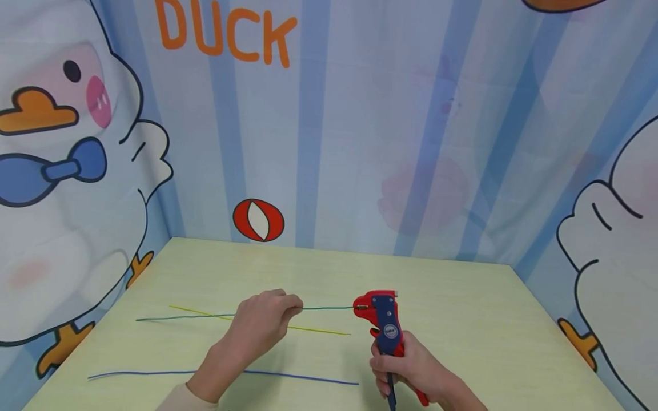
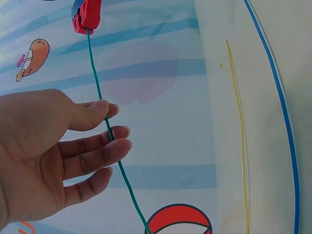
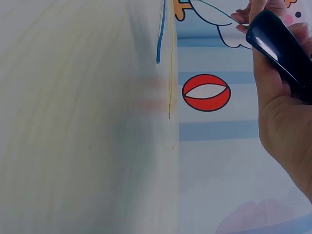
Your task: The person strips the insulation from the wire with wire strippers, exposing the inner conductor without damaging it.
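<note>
My left hand [image 1: 264, 322] pinches a green wire [image 1: 329, 308] between thumb and forefinger, above the table. The wire's right end sits in the jaws of a red and blue wire stripper [image 1: 389, 328]; its left part extends beyond the hand. My right hand [image 1: 411, 365] grips the stripper's handles, with the tool's head upward. In the left wrist view the green wire [image 2: 95, 73] runs from the red head [image 2: 87, 17] past the fingertips of my left hand [image 2: 63, 151]. The right wrist view shows a dark handle [image 3: 280, 48] in my right hand [image 3: 285, 122].
A yellow wire [image 1: 319, 330] lies on the table [image 1: 452, 285] behind my left hand, and a blue wire [image 1: 298, 376] lies nearer the front, passing under the left forearm. A tiny yellow bit [image 2: 221, 66] is near the yellow wire's end. A printed curtain [image 1: 349, 142] stands behind the table.
</note>
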Available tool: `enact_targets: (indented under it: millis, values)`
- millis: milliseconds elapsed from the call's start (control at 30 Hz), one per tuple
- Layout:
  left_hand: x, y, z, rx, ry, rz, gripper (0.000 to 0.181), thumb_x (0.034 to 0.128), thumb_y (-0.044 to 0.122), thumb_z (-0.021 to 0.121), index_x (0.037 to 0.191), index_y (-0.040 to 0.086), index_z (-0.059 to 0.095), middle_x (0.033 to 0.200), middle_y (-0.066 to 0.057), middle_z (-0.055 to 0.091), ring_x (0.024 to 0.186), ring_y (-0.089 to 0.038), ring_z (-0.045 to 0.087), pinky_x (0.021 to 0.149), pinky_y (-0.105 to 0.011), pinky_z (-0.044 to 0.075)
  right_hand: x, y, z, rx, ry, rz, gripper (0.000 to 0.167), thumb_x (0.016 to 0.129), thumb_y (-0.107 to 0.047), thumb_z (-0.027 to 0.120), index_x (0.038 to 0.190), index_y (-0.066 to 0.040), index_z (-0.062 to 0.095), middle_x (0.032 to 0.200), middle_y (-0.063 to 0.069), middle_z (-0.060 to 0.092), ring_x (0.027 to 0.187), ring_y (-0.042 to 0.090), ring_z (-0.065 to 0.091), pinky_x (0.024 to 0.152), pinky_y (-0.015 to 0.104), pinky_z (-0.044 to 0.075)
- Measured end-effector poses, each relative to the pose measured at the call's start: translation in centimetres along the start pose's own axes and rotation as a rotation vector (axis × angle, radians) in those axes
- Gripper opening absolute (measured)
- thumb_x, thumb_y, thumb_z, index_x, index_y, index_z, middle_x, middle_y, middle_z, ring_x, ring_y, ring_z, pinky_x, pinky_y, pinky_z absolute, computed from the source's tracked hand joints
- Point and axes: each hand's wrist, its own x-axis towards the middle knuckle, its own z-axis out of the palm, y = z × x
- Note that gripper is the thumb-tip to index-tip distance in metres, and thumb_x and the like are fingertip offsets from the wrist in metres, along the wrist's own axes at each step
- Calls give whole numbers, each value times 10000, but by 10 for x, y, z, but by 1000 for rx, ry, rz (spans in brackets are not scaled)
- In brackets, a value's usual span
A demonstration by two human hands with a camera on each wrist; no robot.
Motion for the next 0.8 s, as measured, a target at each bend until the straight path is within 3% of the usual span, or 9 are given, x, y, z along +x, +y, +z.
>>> enact_targets:
  millis: [800]
  values:
    - [1, 1, -2, -7, -8, -15, 80, 875, 115, 775, 897, 192, 771, 704, 104, 602, 595, -72, 504, 520, -214, 410, -3, -1, -4, 29, -59, -12, 69, 993, -83, 584, 1024, -22, 575, 839, 88, 630, 745, 222, 632, 766, 375, 562]
